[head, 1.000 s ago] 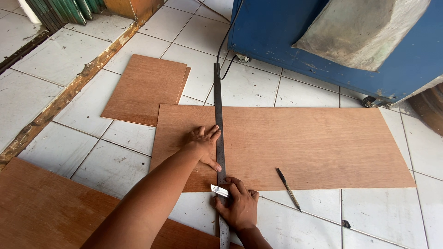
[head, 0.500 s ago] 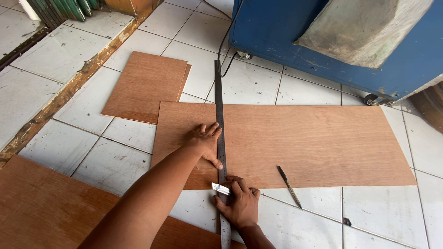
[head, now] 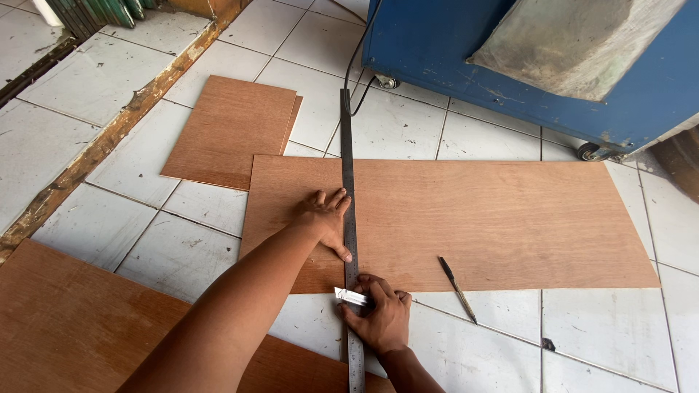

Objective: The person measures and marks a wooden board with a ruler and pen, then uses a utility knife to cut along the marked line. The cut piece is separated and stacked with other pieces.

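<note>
A long brown plywood sheet (head: 495,218) lies flat on the white tiled floor. A long steel ruler (head: 347,167) runs across it from far to near. My left hand (head: 324,218) presses down on the sheet against the ruler's left edge, fingers spread. My right hand (head: 380,316) sits at the sheet's near edge, shut on a small utility knife (head: 351,296) whose blade meets the ruler. A dark pen (head: 456,288) lies to the right, half on the sheet's near edge.
Smaller plywood pieces (head: 233,127) are stacked at the far left. Another large plywood sheet (head: 87,327) lies at the near left. A blue wheeled machine (head: 524,65) stands at the back, with a black cable (head: 357,73) trailing down. A worn wooden strip (head: 109,131) crosses the floor at left.
Both hands hold nearly the same places on the ruler and sheet edge. The view has shifted slightly.
</note>
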